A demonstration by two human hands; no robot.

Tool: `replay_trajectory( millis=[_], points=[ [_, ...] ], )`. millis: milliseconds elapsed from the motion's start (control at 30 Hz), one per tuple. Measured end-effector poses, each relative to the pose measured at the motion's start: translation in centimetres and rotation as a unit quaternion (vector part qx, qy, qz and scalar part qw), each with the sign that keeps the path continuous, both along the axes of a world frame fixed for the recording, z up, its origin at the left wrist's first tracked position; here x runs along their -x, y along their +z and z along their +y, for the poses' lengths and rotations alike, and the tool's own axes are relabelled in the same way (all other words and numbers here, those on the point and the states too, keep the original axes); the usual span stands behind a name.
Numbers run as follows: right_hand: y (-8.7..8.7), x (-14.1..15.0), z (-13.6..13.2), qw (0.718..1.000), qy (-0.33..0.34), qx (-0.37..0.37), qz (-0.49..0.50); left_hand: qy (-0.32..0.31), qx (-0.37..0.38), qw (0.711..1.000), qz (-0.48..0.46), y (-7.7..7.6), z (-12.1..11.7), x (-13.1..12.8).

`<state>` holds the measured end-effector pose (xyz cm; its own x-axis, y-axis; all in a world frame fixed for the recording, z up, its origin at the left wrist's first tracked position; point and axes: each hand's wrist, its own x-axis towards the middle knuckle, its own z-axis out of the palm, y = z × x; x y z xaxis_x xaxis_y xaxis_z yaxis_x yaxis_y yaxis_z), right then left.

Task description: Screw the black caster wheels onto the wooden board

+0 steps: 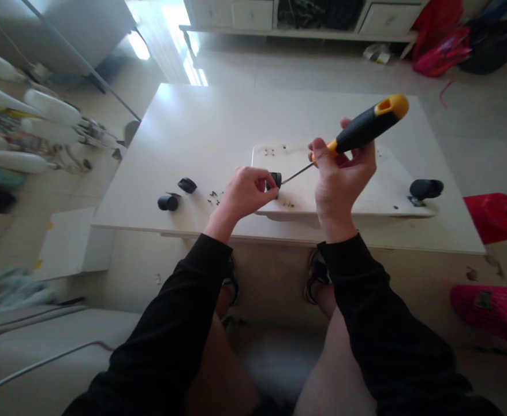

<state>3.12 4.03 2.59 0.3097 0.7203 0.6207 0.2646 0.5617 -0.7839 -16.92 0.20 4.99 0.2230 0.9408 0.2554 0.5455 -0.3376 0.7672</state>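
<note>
My right hand (342, 173) is closed around a black and yellow screwdriver (368, 124). Its thin shaft slopes down to the left, and the tip meets a small black caster (275, 178) on a white board (297, 196). My left hand (249, 190) pinches that caster between thumb and fingers, covering part of it. Another black caster (425, 189) sits at the board's right end, its metal plate against the board. Two loose casters, one black (187, 185) and one beside it (168, 201), lie left of my left hand. Several small screws (213, 198) are scattered close by.
The board rests on a white table (171, 133), near its front edge. A red plastic stool (498, 216) and a pink basket (496, 312) stand to the right. On the left are a white box (78, 245) and several white bottle-shaped things (52, 107). A white cabinet (253, 14) lies beyond.
</note>
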Motion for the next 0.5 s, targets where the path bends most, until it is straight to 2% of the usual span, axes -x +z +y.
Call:
replay_trajectory(
  millis=[167, 367, 500],
  points=[
    [-0.9, -1.4, 0.7, 1.000, -0.002, -0.004, 0.022, -0.024, 0.018, 0.994, 0.105, -0.3, -0.9, 0.1],
    [-0.9, -0.7, 0.1, 0.999, -0.010, 0.009, 0.030, -0.043, 0.023, 0.979, 0.196, -0.7, -1.2, -0.2],
    [-0.8, -0.3, -0.1, 0.999, 0.000, 0.021, 0.025, -0.045, 0.014, 0.974, 0.221, -1.1, -1.1, -0.3]
  ],
)
